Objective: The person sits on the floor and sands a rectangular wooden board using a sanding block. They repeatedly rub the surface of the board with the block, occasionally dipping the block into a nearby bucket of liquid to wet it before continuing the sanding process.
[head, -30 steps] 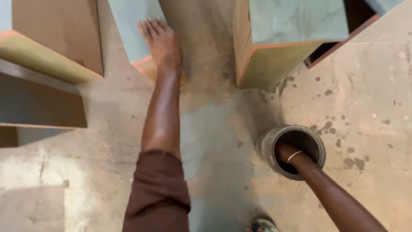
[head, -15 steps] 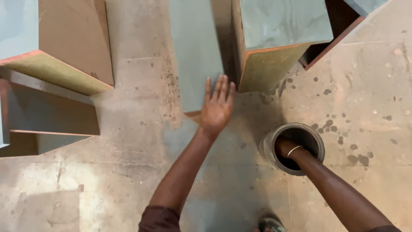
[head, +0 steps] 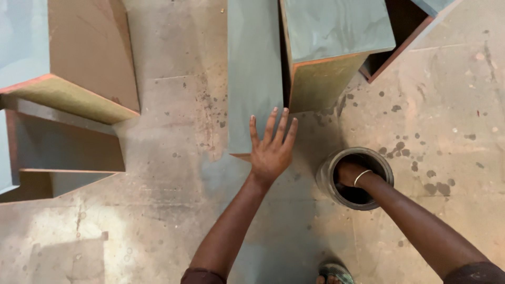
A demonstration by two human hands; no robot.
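L hand (head: 271,152) is lying flat, fingers spread, on grey-green panel (head: 254,79) edge; R hand (head: 348,172) is dipping inside can (head: 355,178), grip hidden. Wrist snagging rim could be tipping it onto floor (head: 158,221).

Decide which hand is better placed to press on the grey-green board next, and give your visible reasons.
Left. The left hand already lies flat on the near end of the grey-green board, while the right hand is sunk inside the round can.

Two bare hands show: the left hand (head: 271,152) and the right hand (head: 348,172). There is one round tin can (head: 326,181). One grey-green panel (head: 254,73) stands among three box-like cabinets (head: 336,47).
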